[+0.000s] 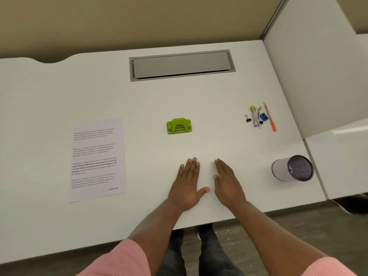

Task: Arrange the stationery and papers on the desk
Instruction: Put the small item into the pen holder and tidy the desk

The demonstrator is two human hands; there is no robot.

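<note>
The left hand [187, 184] and right hand [227, 182] lie flat on the white desk [59, 86]. Their fingers are straight and hold nothing. They are near the green hole punch [179, 126], on the person's side of it. The printed paper [97, 159] lies left of the punch. A binder clip [247, 118], blue sharpener [263, 116], orange pen [270, 117] and mesh cup [292, 168] are to its right.

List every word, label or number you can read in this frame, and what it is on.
"RECEIVED": lower right corner of the sheet of paper.
Four paragraphs on the same sheet: too blurred to read.
No text visible on the green hole punch, the mesh cup or the small stationery.
</note>
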